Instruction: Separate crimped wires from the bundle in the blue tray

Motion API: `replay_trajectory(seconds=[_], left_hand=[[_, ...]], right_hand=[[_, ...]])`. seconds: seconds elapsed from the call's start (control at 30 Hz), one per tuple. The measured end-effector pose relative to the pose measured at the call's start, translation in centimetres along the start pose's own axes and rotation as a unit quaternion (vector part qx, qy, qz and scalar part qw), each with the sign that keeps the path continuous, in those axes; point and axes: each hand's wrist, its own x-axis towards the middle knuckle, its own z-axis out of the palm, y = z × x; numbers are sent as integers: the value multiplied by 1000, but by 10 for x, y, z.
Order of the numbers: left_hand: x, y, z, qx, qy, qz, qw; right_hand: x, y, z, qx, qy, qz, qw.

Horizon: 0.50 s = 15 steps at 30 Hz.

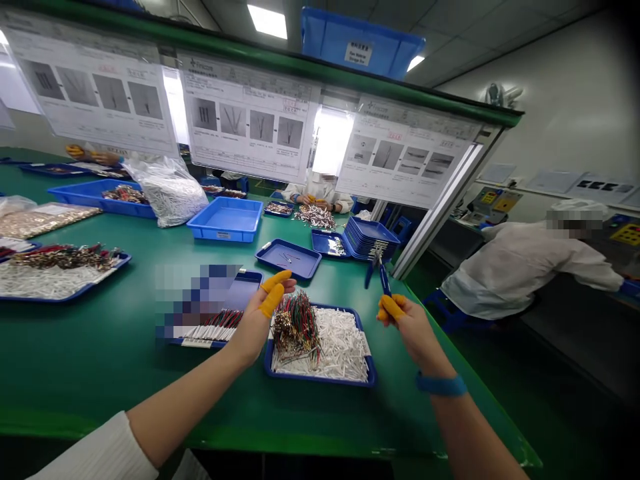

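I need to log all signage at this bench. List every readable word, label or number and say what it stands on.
None can be read for certain.
White label on the blue bin overhead: too small.
Hanging instruction sheets: print blurred.
Small label on the empty blue tray: illegible.

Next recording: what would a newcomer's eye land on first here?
Probably the yellow rubber finger cots on both raised hands: the left hand hovers empty over the blue plastic tray of white tubes and red-green wire bundles, while the right hand grips blue-handled pliers. Behind them, laminated instruction sheets hang over the green workbench.
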Motion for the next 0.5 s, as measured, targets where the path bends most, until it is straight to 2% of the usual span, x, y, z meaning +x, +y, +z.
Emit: replay_trajectory(seconds=[0.13, 0.2, 0.27, 0.37, 0.43, 0.47, 0.5], left_hand=[[-4, -1, -16, 104, 22, 41, 993], [-8, -7, -23, 184, 27, 85, 979], [-11, -19, -31, 265, 30, 126, 955], [-14, -41, -44, 363, 54, 192, 910], [-15, -56, -50, 393, 77, 229, 887], [-15, -62, -52, 395, 84, 232, 885], [-16, -66, -52, 393, 89, 232, 885]], right_hand=[[56, 32, -3, -114, 90, 39, 989], [72, 43, 2, -137, 121, 57, 982], [79, 40, 9, -133, 146, 55, 979], [60, 9, 14, -81, 156, 13, 984], [26, -22, 12, -17, 127, -23, 991], [4, -36, 9, 31, 103, -56, 993], [-19, -48, 5, 143, 71, -116, 980]])
